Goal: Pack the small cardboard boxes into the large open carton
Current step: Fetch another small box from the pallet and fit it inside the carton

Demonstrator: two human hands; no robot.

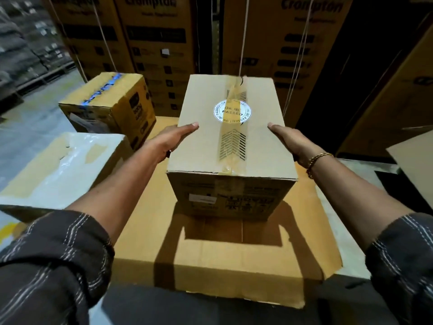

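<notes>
Through the head camera, the small cardboard box [232, 137] is clamped between my two palms. My left hand [174, 139] presses flat on its left side and my right hand [288, 143] on its right. Each thumb lies straight along the top edge, and my other fingers are hidden behind the box. It hangs upright over the far part of the large open carton [222, 266], whose flaps are spread.

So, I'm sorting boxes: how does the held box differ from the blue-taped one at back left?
The held box has clear tape and a round sticker; the blue-taped box has blue tape. Left hand and right hand carry the held box over the open carton; the blue-taped box stands untouched. Both are sealed.
</notes>
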